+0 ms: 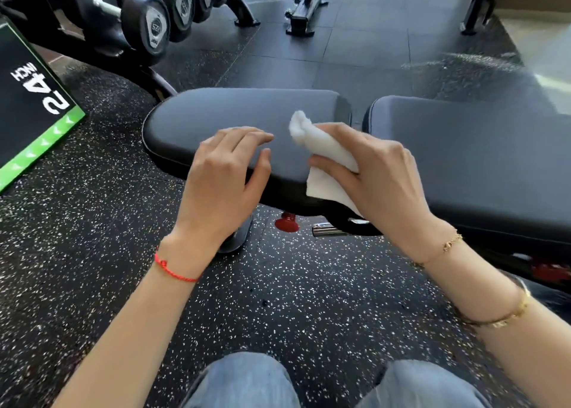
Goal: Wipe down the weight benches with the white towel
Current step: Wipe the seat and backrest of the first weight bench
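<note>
A dark padded weight bench lies across the view in two parts: a seat pad on the left and a longer back pad on the right, with a narrow gap between them. My right hand grips a folded white towel at the near right end of the seat pad; one end sticks up, the other hangs over the pad's front edge. My left hand hovers or rests over the seat pad's near edge, fingers relaxed and holding nothing.
A rack of black dumbbells stands at the back left. A black and green plyo box marked 24 inch sits at the left. Red adjustment knobs show under the bench. Another bench's frame stands behind on the speckled rubber floor.
</note>
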Demonstrator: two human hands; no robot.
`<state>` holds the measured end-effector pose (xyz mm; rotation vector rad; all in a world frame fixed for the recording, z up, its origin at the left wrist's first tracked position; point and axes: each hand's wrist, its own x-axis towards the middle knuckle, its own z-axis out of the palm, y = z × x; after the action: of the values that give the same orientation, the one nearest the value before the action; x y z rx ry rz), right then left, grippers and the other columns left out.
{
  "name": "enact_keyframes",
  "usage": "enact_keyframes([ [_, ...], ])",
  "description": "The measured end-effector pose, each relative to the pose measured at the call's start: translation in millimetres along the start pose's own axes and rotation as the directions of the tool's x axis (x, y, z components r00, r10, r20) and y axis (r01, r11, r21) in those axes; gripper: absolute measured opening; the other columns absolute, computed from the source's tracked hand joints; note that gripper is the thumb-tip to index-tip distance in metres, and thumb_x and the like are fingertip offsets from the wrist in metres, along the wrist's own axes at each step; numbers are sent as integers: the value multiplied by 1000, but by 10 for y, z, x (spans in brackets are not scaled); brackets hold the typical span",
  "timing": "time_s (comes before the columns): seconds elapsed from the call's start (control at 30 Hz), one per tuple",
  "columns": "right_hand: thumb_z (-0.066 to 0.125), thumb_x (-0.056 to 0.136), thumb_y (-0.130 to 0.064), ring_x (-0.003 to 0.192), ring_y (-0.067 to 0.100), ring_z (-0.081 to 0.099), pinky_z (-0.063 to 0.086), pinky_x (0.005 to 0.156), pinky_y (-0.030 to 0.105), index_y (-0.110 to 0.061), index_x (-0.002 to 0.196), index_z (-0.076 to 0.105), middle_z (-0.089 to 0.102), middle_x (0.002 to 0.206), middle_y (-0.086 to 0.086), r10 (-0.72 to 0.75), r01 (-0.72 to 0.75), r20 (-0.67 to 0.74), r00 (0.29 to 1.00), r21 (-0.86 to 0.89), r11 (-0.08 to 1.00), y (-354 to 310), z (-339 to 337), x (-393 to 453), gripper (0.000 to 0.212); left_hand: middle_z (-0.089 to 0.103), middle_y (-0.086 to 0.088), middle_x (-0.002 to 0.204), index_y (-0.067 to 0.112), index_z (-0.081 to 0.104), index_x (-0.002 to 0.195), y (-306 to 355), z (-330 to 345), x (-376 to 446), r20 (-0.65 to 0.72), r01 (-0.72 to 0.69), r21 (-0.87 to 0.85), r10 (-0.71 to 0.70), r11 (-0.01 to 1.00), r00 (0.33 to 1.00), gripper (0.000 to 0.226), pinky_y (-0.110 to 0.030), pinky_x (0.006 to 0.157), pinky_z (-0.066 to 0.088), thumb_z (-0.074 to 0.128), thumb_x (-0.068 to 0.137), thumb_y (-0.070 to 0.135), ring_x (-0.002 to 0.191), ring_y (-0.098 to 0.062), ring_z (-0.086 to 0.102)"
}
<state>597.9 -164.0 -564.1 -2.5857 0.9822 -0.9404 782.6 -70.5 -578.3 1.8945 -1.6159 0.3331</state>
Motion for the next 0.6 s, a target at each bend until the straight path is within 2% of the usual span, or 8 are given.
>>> enact_keyframes([
  [0.13, 55, 94, -54, 73, 21, 62, 51, 68, 39, -35, 123, 62, 68, 84, -7, 80, -84, 107, 991, 33, 996, -38, -409, 160, 36, 67, -1, 121, 13, 66, 120, 294, -275, 217, 108, 39, 28, -42, 999, 993, 29, -38, 102, 43, 49, 98, 22, 116, -21, 60],
  [0.33, 53, 94, -57, 79, 18, 65, 51, 69, 39, -36, 126, 59, 69, 90, -11, 176, -189, 239, 955, 31, 981, -218, -1357, 371, 39, 68, -2, 119, 13, 66, 120, 812, -1062, 630, 229, 105, 56, -115, 993, 967, 28, -37, 100, 45, 52, 97, 21, 113, -21, 62],
  [0.5, 55, 94, -54, 80, 18, 66, 53, 69, 39, -35, 128, 57, 69, 95, -11, 251, -271, 249, 936, 52, 961, -427, -2464, 589, 39, 68, -1, 119, 14, 66, 121, 1405, -1991, 1185, 293, 115, 57, -127, 992, 948, 26, -36, 101, 45, 54, 97, 18, 112, -20, 62],
  [0.6, 56, 95, -53, 79, 15, 66, 50, 65, 33, -35, 128, 56, 70, 94, -12, 287, -303, 229, 930, 38, 952, -564, -3239, 723, 38, 68, 0, 119, 14, 66, 120, 1906, -2557, 1585, 333, 100, 42, -108, 994, 937, 27, -37, 101, 45, 52, 98, 19, 112, -20, 62],
])
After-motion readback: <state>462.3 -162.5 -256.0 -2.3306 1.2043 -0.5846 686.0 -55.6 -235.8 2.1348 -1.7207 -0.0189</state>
